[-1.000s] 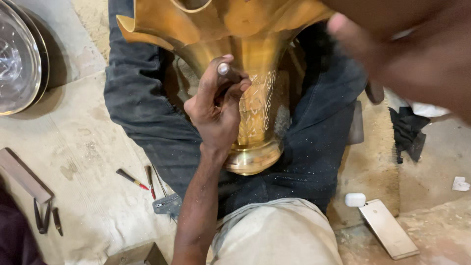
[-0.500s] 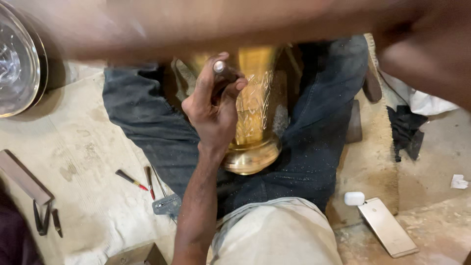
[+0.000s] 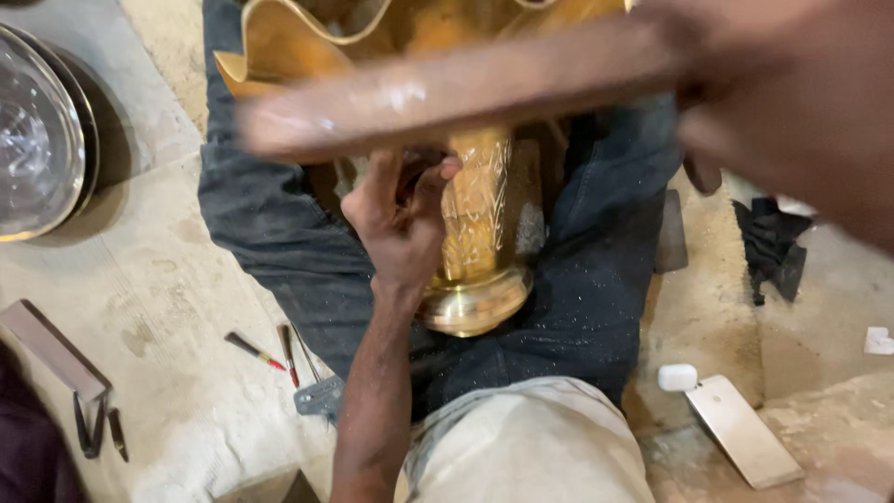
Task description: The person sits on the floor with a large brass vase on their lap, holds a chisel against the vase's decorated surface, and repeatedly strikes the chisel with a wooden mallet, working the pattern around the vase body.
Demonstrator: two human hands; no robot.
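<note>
Across the lap, between the jeans-clad legs [image 3: 279,251], lies a brass vase [image 3: 480,233], its round foot toward the body, its wavy flared mouth away from it at the top of the frame. Engraved pattern runs along the neck.

Left hand [image 3: 400,219] sits against the left side of the vase neck, fingers curled together around a small tool; the tool itself is mostly hidden under the stick, so its kind cannot be told. Thumb presses toward the neck.

Right hand [image 3: 792,112] is above the vase and to its right, close to the camera and heavily blurred. Fingers are closed on one end of a wooden stick [image 3: 466,93], which stretches leftward across the vase just above the left hand. How tightly the fingers wrap cannot be told through the blur.

Left of the vase, on the pale dusty floor [image 3: 149,279]: two thin pointed tools [image 3: 270,352], one red-tipped, then a small metal piece beside the thigh. Further left, a wooden block [image 3: 51,349], and a round shiny metal tray [image 3: 42,144] at the far edge.

Right of the vase: dark cloth [image 3: 773,247], a small white case [image 3: 677,377], and a flat phone [image 3: 742,430] touching it.
</note>
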